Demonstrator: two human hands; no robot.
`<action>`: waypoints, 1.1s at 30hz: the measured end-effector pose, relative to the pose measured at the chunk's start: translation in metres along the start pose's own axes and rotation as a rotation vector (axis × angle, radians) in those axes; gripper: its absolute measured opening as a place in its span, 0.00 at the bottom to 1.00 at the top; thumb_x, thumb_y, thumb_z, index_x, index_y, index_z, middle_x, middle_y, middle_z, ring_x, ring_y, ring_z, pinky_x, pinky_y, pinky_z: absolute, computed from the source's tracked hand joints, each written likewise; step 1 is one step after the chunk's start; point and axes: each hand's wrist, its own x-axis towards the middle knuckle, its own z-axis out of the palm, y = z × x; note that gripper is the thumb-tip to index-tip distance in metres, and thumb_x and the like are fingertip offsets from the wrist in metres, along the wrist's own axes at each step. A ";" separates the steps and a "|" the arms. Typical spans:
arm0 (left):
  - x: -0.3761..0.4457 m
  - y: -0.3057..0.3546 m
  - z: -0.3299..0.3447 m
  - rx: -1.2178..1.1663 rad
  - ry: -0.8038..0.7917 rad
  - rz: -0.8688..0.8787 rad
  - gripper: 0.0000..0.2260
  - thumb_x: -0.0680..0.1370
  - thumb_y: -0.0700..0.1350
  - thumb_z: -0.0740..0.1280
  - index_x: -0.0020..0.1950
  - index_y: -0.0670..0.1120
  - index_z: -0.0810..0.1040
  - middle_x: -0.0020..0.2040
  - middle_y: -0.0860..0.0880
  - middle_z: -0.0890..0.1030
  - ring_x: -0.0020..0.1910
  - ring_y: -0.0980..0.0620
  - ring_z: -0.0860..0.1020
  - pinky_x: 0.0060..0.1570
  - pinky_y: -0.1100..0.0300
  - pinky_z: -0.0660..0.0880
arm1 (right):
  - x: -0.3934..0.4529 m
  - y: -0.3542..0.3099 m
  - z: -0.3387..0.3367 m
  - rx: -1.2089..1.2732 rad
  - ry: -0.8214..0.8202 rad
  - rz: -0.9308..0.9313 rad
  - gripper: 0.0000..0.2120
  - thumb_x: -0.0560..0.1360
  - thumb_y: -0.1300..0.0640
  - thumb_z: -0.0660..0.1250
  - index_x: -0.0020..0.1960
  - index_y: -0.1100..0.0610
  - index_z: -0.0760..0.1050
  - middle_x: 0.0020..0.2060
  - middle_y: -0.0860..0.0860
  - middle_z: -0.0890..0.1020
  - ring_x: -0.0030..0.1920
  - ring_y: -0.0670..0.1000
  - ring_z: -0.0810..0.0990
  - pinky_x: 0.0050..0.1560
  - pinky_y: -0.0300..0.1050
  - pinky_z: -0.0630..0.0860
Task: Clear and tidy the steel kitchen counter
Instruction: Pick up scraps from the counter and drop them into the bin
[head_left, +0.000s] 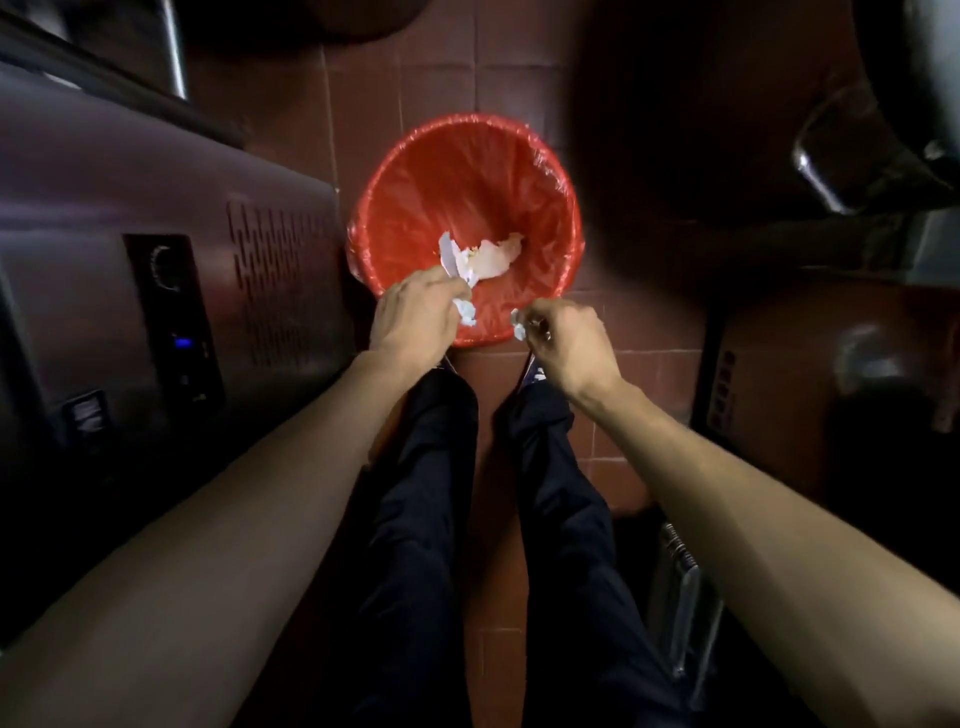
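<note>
A red bin (467, 156) lined with a clear plastic bag stands on the tiled floor in front of my feet. White crumpled paper (491, 257) lies at its bottom. My left hand (415, 312) hovers over the bin's near rim and holds crumpled white paper scraps (465, 309) in its curled fingers. My right hand (566, 338) is just beside the rim's near right edge and pinches a small white scrap (517, 325).
A steel appliance (156, 291) with a dial, vents and a blue light stands close on the left. Dark steel cookware and a counter edge (872, 156) fill the upper right. A brown box (831, 364) sits right. My legs stand on red floor tiles (519, 62).
</note>
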 end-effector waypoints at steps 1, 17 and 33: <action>0.006 -0.007 0.010 0.005 -0.009 -0.005 0.13 0.76 0.36 0.65 0.56 0.47 0.83 0.54 0.48 0.81 0.54 0.43 0.78 0.54 0.49 0.75 | 0.010 0.007 0.007 -0.006 -0.003 0.009 0.05 0.78 0.54 0.64 0.48 0.48 0.79 0.47 0.50 0.85 0.46 0.55 0.83 0.46 0.51 0.80; 0.081 -0.073 0.104 0.047 -0.100 -0.074 0.16 0.77 0.41 0.65 0.65 0.50 0.79 0.58 0.47 0.79 0.59 0.42 0.76 0.58 0.47 0.74 | 0.115 0.054 0.080 -0.066 -0.028 0.002 0.13 0.79 0.58 0.62 0.60 0.56 0.80 0.57 0.57 0.83 0.55 0.59 0.81 0.57 0.52 0.78; 0.057 -0.051 0.032 0.162 -0.226 -0.143 0.17 0.81 0.49 0.61 0.70 0.47 0.72 0.67 0.45 0.75 0.66 0.41 0.72 0.65 0.46 0.69 | 0.078 0.010 0.020 -0.402 -0.123 -0.091 0.21 0.75 0.56 0.60 0.68 0.51 0.73 0.65 0.52 0.77 0.63 0.60 0.76 0.61 0.56 0.73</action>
